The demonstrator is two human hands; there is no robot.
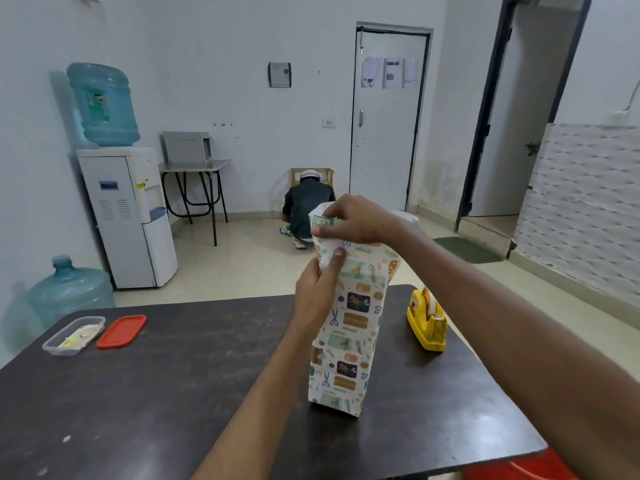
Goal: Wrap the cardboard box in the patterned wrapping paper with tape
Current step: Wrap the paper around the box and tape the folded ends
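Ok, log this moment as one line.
stage: folding top end | box: upright on table, papered | left hand: steadying | right hand: pinching flap | tape dispenser: untouched

Open table (207, 375) left of the wrapped box (343, 341); tape dispenser (427, 322) crowds its right.

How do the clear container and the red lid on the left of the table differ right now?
The clear container is see-through with raised walls and holds some pale bits; the red lid is opaque, flat and bare. The container sits nearer the table's left edge, the lid just to its right. It is open, since the lid lies beside it. Both are rounded rectangles of similar footprint, resting flat.
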